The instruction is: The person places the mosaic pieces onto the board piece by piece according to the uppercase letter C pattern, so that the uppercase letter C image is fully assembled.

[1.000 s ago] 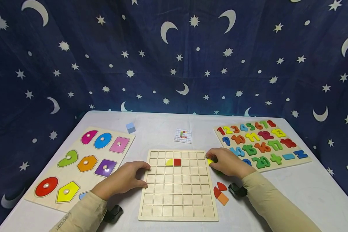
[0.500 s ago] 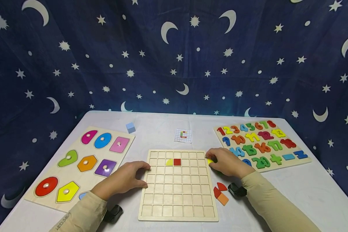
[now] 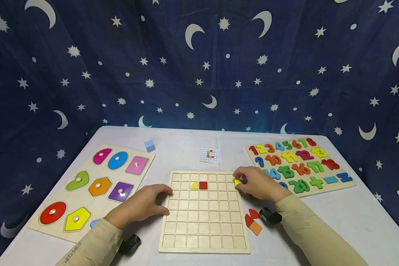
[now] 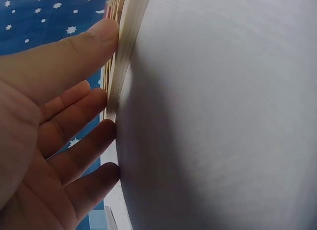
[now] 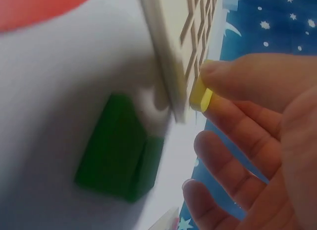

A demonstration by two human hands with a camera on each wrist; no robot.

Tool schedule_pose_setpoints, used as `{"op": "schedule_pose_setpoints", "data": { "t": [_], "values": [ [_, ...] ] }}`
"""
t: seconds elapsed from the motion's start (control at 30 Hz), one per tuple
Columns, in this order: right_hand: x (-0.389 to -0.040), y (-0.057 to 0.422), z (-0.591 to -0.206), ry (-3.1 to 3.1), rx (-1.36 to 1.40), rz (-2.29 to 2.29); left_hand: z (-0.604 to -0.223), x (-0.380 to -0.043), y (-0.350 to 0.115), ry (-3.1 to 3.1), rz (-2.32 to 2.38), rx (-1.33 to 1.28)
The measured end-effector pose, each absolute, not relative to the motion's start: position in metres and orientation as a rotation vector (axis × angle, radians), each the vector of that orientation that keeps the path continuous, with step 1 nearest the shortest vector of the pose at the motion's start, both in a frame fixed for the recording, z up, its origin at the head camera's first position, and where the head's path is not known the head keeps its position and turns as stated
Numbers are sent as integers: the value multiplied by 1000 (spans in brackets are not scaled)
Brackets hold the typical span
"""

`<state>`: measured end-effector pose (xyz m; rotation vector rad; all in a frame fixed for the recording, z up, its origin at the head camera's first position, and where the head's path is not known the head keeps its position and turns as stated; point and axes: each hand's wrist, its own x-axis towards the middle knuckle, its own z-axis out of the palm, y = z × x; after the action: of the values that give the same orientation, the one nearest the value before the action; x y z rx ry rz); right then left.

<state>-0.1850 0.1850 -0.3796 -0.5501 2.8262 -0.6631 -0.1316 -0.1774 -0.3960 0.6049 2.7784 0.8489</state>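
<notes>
My right hand (image 3: 257,183) pinches a small yellow block (image 5: 200,95) between thumb and forefinger, at the upper right edge of a wooden grid board (image 3: 204,229). The other right fingers are spread loosely. On the board sit a yellow quarter-round piece (image 3: 194,186) and, beside it, a red square (image 3: 203,186). My left hand (image 3: 143,205) lies at the board's left edge, thumb and fingers apart; its thumb touches the rim in the left wrist view. Beneath the right hand, green blocks (image 5: 114,153) lie on the cloth, mostly hidden from the head view.
Right of the board lie red pieces (image 3: 254,213) and an orange square (image 3: 255,228). A pattern card (image 3: 204,159) is behind it. A shape puzzle (image 3: 96,207) lies left, a number puzzle (image 3: 306,177) right. A light-blue cube (image 3: 149,146) stands at the back.
My right hand has shifted slightly left with the yellow block, bringing it to the board's right rim. The left hand stays in place.
</notes>
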Motion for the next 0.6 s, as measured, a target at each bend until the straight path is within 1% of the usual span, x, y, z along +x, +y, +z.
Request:
{"op": "schedule_pose_setpoints", "data": {
  "t": [0.33, 0.6],
  "values": [
    [-186, 165, -378, 2805, -631, -682, -396, -133, -179, 2775, 853, 634],
    [-189, 149, -379, 2807, -640, -694, -396, -133, -179, 2777, 854, 647]
  ]
}}
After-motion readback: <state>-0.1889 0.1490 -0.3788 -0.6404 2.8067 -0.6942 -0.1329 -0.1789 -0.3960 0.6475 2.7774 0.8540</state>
